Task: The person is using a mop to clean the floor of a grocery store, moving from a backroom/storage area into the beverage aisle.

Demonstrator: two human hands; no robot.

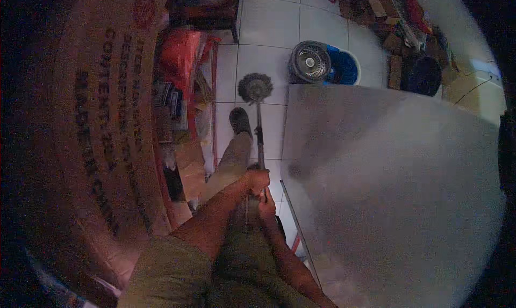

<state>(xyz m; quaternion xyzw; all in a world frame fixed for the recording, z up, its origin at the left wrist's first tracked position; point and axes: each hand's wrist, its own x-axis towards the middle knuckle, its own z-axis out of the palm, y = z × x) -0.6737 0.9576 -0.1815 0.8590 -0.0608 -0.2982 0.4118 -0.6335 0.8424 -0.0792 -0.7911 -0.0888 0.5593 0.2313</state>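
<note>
My left hand (258,180) is closed around the handle (260,147) of a spin mop. Just below it, my right hand (267,206) grips the same handle nearer my body. The handle points away from me, and its round, grey, stringy mop head (255,87) rests on the white tile floor (266,34). One dark shoe (240,119) stands to the left of the handle. Beyond the mop head, to the right, is a blue mop bucket (344,67) with a round spinner basket (310,62) in it.
A large cardboard box (109,126) with printing rises close on my left. Beside it are shelves with a red plastic bag (181,54). A broad pale flat surface (383,179) fills the right side. A dark wooden piece of furniture (205,10) and piled clutter (403,26) stand farther off.
</note>
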